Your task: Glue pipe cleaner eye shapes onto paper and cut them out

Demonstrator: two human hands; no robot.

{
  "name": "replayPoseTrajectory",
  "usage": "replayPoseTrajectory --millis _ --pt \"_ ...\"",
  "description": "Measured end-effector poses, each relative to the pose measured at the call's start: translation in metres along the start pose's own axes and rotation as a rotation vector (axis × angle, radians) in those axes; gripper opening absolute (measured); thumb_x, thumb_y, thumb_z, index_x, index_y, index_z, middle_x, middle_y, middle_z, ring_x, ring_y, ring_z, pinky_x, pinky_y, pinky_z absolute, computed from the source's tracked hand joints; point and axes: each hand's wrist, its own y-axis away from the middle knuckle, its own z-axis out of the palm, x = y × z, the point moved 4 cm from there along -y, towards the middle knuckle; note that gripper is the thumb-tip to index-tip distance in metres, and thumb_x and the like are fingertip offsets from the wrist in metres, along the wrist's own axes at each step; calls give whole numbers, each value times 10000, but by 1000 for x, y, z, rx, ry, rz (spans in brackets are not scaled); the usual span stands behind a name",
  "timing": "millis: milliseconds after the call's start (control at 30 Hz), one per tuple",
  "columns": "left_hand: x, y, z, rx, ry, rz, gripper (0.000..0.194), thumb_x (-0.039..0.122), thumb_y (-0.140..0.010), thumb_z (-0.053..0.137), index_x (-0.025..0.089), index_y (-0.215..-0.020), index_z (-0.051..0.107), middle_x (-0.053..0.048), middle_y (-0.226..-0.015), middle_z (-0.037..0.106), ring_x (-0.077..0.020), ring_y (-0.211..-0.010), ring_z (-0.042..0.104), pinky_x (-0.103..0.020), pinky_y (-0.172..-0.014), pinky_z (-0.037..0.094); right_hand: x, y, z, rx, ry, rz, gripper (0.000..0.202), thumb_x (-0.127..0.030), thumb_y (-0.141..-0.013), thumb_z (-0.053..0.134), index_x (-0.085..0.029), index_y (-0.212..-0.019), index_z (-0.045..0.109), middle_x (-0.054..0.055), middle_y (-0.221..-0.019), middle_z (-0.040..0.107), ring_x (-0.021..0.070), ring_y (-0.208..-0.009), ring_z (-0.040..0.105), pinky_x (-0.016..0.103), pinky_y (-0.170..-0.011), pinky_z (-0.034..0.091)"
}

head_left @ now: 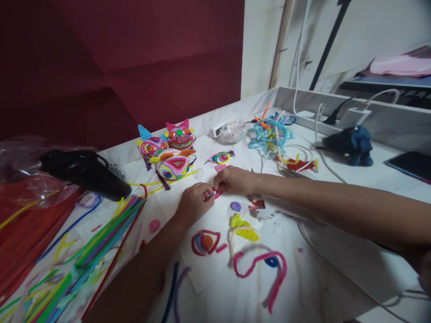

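My left hand (195,202) and my right hand (233,180) meet over the white paper at mid table. Between their fingers is a small pink and purple pipe-cleaner piece (215,194), which both hands pinch. Just behind my right hand lies a small eye-shaped piece (220,158) with a dark tassel. Nearer the camera are a purple coil (236,206), a yellow piece (244,228), a red-edged eye shape with an orange centre (206,242) and a wavy pink pipe cleaner (261,260) beside a blue coil.
Colourful animal faces (175,163) stand behind my left hand. Bundled pipe cleaners (77,269) and a black wrapped object (85,172) occupy the left. At the back right are tangled pipe cleaners (271,134), cables, a dark blue cloth item (350,143) and a phone (411,165).
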Motion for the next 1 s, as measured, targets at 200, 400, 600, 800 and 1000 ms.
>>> replayPoseTrajectory --millis 200,400,600,800,1000 --pt "5 0 -1 -71 -57 -75 157 48 -721 607 201 -707 571 30 -659 603 -104 -578 530 -217 -599 439 -3 17 -2 34 61 -50 287 -5 -850 574 -149 -989 780 104 -1005 776 219 -933 700 279 -797 477" --pt "8 2 -1 -99 -144 -113 158 70 -725 601 215 -772 556 40 -669 570 -122 -599 526 -235 -619 439 -5 31 -2 57 107 -77 302 -10 -879 558 -126 -1064 766 140 -1040 747 249 -985 687 326 -854 489" --pt "9 2 -2 -136 -151 -173 192 85 -719 603 228 -831 540 55 -662 543 -123 -609 532 -232 -638 448 -7 35 3 58 135 -106 315 -8 -879 560 -118 -1106 749 134 -1017 737 242 -978 672 324 -853 485" --pt "10 1 -3 -161 -132 -195 216 80 -720 596 235 -853 526 58 -668 539 -125 -620 541 -231 -644 449 -9 37 5 43 147 -122 280 -30 -910 556 -123 -1095 744 126 -1016 727 234 -1003 662 319 -874 477" --pt "8 1 -6 -177 -112 -138 224 54 -713 560 226 -857 559 53 -677 574 -120 -619 560 -224 -647 460 -11 38 7 18 183 -110 337 -51 -908 581 -162 -1192 722 111 -1007 715 232 -983 653 329 -848 460"
